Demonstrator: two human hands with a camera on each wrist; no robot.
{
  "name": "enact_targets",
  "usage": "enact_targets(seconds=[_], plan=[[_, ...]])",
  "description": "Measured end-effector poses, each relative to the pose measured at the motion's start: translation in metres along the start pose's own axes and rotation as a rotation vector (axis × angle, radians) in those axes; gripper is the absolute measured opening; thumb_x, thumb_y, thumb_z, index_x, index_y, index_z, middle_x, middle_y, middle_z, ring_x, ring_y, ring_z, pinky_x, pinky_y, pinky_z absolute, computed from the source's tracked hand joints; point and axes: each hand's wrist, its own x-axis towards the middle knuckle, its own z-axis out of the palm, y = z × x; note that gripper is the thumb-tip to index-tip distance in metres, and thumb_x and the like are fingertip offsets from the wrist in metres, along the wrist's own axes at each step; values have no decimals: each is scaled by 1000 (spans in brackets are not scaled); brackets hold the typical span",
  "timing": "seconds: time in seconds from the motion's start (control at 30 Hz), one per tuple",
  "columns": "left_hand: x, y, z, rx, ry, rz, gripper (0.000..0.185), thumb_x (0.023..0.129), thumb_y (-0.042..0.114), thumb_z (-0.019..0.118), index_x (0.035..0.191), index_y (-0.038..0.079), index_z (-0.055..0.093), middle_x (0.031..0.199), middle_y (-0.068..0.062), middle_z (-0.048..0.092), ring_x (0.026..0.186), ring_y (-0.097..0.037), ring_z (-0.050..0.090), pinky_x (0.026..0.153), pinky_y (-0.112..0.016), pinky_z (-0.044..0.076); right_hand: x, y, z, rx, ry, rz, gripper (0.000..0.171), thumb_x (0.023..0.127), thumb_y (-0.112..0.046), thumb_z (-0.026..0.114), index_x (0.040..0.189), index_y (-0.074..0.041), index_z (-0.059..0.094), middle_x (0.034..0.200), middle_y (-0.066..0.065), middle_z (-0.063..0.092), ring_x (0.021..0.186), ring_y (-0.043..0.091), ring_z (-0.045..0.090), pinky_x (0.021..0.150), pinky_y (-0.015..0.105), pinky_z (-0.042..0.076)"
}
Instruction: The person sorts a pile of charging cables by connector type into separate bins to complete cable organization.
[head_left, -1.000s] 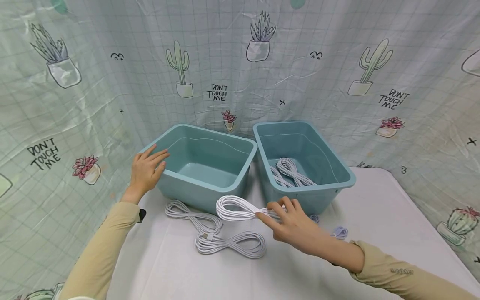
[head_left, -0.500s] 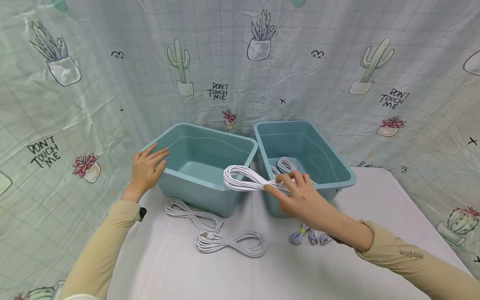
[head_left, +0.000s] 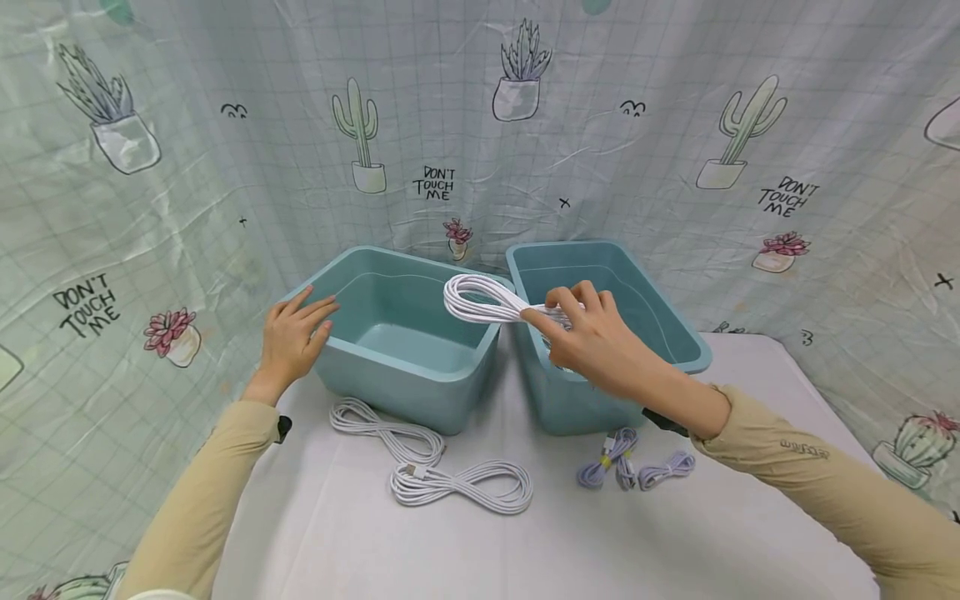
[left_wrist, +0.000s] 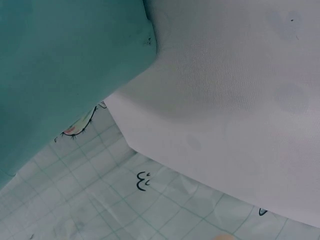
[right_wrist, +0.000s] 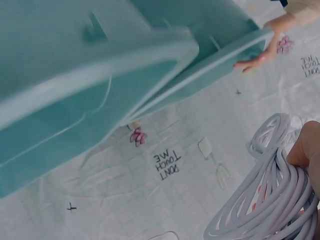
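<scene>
**Op:** My right hand [head_left: 592, 337] pinches the white cable coil [head_left: 480, 302] at its bound middle, fingers curled round the strands. The coil hangs in the air over the gap between the left bin [head_left: 405, 333] and the right bin [head_left: 600, 333], its loop out over the left bin's near corner.

**Eng:** Handling?

**Op:** I'd judge it light, limp and smooth-jacketed. The loops flop, so grip at the waist, where all the strands bunch; a hold on one loop would let it unravel.

**Eng:** Left?

**Op:** My left hand [head_left: 294, 337] lies flat on the left bin's rim, fingers straight, holding nothing. Two more white coils [head_left: 457, 485] and small lilac cables [head_left: 630, 467] lie on the table [head_left: 750, 517].
</scene>
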Motion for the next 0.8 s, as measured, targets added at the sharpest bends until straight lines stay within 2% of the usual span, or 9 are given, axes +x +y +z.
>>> enact_targets(seconds=[0.13, 0.43, 0.67, 0.8], plan=[[0, 1, 0, 4, -17, -5, 60, 93, 52, 25, 111, 10, 64, 115, -11, 62, 121, -35, 45, 96, -53, 30, 11, 6, 1, -11, -7, 13, 44, 75, -8, 58, 117, -16, 49, 98, 9, 46, 78, 27, 37, 57, 33, 27], [0, 2, -1, -2, -35, -23, 60, 93, 52, 25, 113, 10, 63, 116, -12, 61, 124, -35, 41, 107, -56, 13, 32, 14, 10, -32, 0, 23, 41, 77, -7, 57, 117, -16, 50, 96, 11, 46, 78, 27, 37, 57, 35, 27], [-1, 0, -1, -7, -32, -25, 52, 93, 47, 30, 114, 11, 62, 116, -12, 61, 125, -35, 40, 108, -56, 11, 55, 13, 23, -29, -56, 49, 38, 80, -8, 55, 116, -17, 45, 95, 9, 43, 80, 26, 34, 59, 35, 25], [0, 1, -1, -14, -23, -21, 53, 93, 47, 30, 114, 10, 63, 116, -13, 61, 125, -35, 41, 108, -56, 12, 71, 11, 31, 3, -98, 73, 39, 81, -13, 60, 117, -18, 44, 95, 9, 41, 82, 26, 33, 60, 35, 24]])
